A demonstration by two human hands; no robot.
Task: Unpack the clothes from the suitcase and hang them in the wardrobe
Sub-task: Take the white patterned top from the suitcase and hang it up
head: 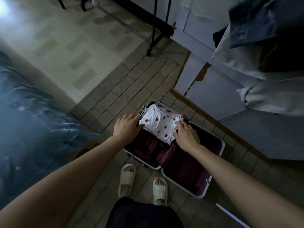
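A: What is the central object?
B: A folded white garment point(158, 125) with red strawberry-like spots, lying on a pink-edged stack in the far half of the open suitcase point(218, 142), which rests on the tiled floor.

A: How do the hands meet it?
B: The left hand point(127, 127) lies at its left edge, fingers fairly straight against the cloth. The right hand point(186, 135) sits on the right edge, fingertips curled into the fabric. Flanking it this way probably serves to lift the fold without letting it spill open.

A: And beyond?
B: Feet in pale slippers point(126, 177) stand just before the case. Hanging clothes point(246, 74) show upper right, presumably at the wardrobe. Blue bedding point(32, 116) lies left.
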